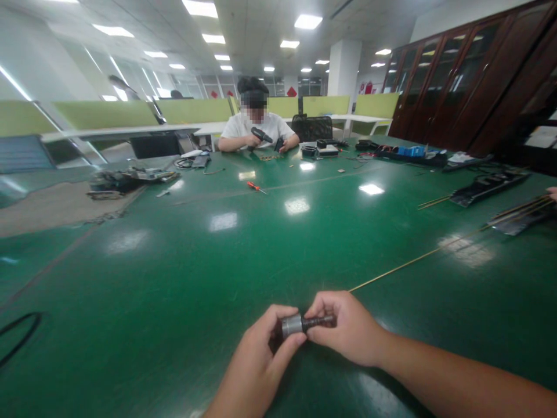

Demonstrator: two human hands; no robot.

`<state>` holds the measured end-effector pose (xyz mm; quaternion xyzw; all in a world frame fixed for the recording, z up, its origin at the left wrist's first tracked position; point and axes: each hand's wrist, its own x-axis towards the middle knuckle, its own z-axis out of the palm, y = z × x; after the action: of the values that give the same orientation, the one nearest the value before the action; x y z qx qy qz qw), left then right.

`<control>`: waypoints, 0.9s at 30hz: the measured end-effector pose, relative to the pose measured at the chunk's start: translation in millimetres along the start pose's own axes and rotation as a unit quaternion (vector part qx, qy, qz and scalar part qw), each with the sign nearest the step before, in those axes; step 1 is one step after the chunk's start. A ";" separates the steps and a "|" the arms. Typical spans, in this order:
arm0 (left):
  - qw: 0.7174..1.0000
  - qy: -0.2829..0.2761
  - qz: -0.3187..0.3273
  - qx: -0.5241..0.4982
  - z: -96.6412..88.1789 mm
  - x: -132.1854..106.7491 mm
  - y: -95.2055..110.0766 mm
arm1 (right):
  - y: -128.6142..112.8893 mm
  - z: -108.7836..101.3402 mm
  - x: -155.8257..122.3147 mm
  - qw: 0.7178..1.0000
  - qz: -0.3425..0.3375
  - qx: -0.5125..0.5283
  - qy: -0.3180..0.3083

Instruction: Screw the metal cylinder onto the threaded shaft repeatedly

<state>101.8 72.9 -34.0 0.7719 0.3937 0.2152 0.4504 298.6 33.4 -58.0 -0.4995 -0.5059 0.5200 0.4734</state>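
Low in the head view, my two hands hold a metal cylinder with a dark ribbed shaft (pixel 291 326) above the green tabletop. My left hand (pixel 263 351) is closed around the silver body, thumb in front and fingers behind. With thumb and fingers pinched, my right hand (pixel 348 326) grips the narrower dark shaft close to where it enters the body. The shaft points right, lying roughly level. My fingers cover parts of both ends. A thin brass-coloured rod (pixel 391 271) lies on the table, its near end by my right hand.
A person (pixel 255 125) sits across the green table (pixel 195 261), holding a dark power tool (pixel 261 134). An orange screwdriver (pixel 256 187) lies mid-table. Rods and dark packets (pixel 522 216) lie right, with another person's fingers (pixel 552 193) at the edge. A black cable (pixel 26 331) curves at left.
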 end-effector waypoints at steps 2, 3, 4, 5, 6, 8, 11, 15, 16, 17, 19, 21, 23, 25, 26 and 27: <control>1.000 -0.001 0.000 0.000 0.0 0.2 0.3 | 0.1 -0.4 -0.1 1.000 0.003 0.001 0.000; 1.000 -0.001 0.002 -0.001 0.1 0.3 0.3 | 0.0 -0.5 -0.3 1.000 0.004 0.001 -0.001; 1.000 -0.001 0.003 -0.002 0.1 0.4 0.4 | 0.0 -0.5 -0.4 1.000 0.004 0.002 -0.001; 1.000 -0.001 0.005 -0.004 0.1 0.6 0.4 | -0.1 -0.5 -0.7 1.000 0.002 0.002 -0.003; 1.000 -0.001 0.007 -0.005 0.1 0.8 0.4 | -0.1 -0.4 -0.9 1.000 0.000 0.002 -0.004; 1.000 -0.003 0.009 -0.007 0.1 1.0 0.2 | -0.3 -0.1 -1.3 1.000 -0.005 0.001 -0.006; 1.000 -0.005 0.012 -0.004 -0.4 0.9 -0.1 | -1.0 0.6 -1.8 1.000 -0.006 -0.005 -0.006; 1.000 -0.008 0.016 0.001 -1.0 -0.1 -0.6 | -2.6 1.3 -2.2 1.000 -0.005 -0.017 -0.001; 1.000 -0.010 0.016 0.002 -1.0 -0.3 -0.8 | -3.0 1.4 -2.3 1.000 -0.005 -0.018 -0.002; 1.000 -0.011 0.015 0.003 -1.1 -0.6 -0.9 | -3.2 1.5 -2.4 1.000 -0.006 -0.019 -0.003; 1.000 -0.010 0.016 0.005 -1.1 -0.8 -1.1 | -3.4 1.7 -2.6 1.000 -0.008 -0.021 -0.006; 1.000 -0.008 0.017 0.008 -1.2 -0.7 -0.8 | -3.2 1.9 -2.8 1.000 -0.011 -0.018 -0.009; 1.000 -0.008 0.017 0.010 -1.2 -0.4 0.2 | -2.8 2.1 -2.7 1.000 -0.014 -0.012 -0.009; 1.000 -0.011 0.012 0.007 -1.4 0.0 1.4 | -2.4 2.0 -2.6 1.000 -0.018 -0.009 -0.009; 1.000 -0.011 0.010 0.006 -1.5 0.2 1.9 | -2.3 1.9 -2.5 1.000 -0.020 -0.009 -0.009; 1.000 -0.011 0.009 0.004 -1.6 0.5 2.3 | -2.2 1.8 -2.5 1.000 -0.022 -0.009 -0.008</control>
<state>102.0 73.5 -31.2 0.7795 0.3824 0.2089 0.4500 296.9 30.9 -55.7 -0.4881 -0.5255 0.5089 0.4761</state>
